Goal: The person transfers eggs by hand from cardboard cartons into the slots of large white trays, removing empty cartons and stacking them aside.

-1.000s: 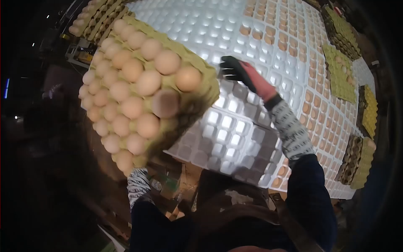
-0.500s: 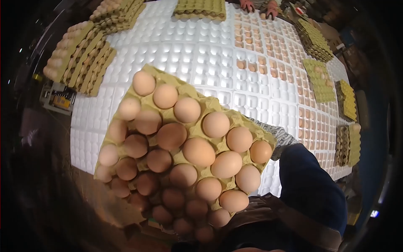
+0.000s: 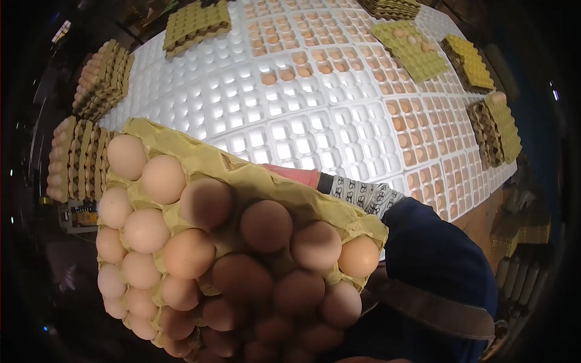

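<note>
A yellow-green pulp egg tray [image 3: 278,190] filled with brown eggs [image 3: 146,231] is held up close below me, tilted, with its lower part in shadow. My right hand [image 3: 295,174], in a pink glove, reaches behind the far edge of the tray and holds it; its fingers are hidden by the tray. A patterned sleeve cover [image 3: 366,195] and a dark blue sleeve lead to this hand. My left hand does not show. Beyond the tray lie white moulded trays [image 3: 302,142] with bare pockets.
White trays with eggs in their pockets [image 3: 417,133] spread to the right and back. Pulp tray stacks stand at the left [image 3: 75,160], far back [image 3: 196,27] and right [image 3: 496,130]. One pulp tray [image 3: 411,54] with a few eggs rests on the white trays.
The held egg tray has come closer and moved left in view, tilting more. The pink glove now shows behind it. My view has turned right, and another person's gloved hands have left it.
</note>
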`<state>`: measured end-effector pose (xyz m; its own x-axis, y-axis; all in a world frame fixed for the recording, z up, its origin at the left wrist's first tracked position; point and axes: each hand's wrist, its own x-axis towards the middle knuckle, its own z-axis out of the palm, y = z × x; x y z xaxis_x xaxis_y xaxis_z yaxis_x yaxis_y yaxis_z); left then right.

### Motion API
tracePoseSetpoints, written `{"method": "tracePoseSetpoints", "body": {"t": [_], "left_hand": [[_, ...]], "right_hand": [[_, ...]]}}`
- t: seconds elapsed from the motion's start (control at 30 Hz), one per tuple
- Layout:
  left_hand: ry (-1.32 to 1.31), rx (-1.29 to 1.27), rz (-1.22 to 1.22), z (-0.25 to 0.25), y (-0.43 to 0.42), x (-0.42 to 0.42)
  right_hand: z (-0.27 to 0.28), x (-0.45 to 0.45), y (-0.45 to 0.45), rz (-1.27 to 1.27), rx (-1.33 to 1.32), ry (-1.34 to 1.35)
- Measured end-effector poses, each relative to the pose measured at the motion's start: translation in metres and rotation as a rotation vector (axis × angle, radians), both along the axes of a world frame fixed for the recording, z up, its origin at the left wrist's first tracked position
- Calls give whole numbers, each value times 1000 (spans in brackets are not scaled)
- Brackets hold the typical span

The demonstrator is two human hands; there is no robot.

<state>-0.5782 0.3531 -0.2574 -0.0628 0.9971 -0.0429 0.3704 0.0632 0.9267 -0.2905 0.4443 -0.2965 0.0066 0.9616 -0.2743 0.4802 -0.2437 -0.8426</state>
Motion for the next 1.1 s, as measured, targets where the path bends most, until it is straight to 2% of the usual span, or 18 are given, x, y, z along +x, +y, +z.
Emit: {"method": "tracePoseSetpoints", "body": {"t": [0.2, 0.3, 0.4, 0.5, 0.63, 0.8, 0.9, 0.97, 1.03, 1.07, 1.1], "left_hand": [[-56, -132, -435, -5, -78, 146], [-84, -174, -586, -13, -127, 210], [-95, -168, -617, -14, -166, 267], [-114, -122, -568, -13, -193, 324], [-167, -13, -520, -15, -208, 410], [-287, 74, -598, 4, -204, 498], [-445, -316, -705, 41, -178, 508], [-571, -501, -855, 1, -152, 511], [258, -178, -1063, 28, -115, 499], [384, -2, -895, 98, -106, 505], [57, -6, -781, 127, -84, 510]], "right_hand": [[14, 82, -144, -26, -87, 144], [-13, 173, -276, -224, -288, 99], [-35, 275, -441, -509, -494, 19], [-22, 363, -598, -825, -643, -5], [9, 417, -715, -1144, -736, 103], [10, 439, -707, -1164, -679, 235], [18, 463, -670, -1099, -556, 247], [36, 490, -642, -1095, -436, 211], [77, 528, -606, -1122, -264, 124], [107, 547, -586, -1132, -156, 66], [148, 561, -556, -1142, -21, 10]]}}
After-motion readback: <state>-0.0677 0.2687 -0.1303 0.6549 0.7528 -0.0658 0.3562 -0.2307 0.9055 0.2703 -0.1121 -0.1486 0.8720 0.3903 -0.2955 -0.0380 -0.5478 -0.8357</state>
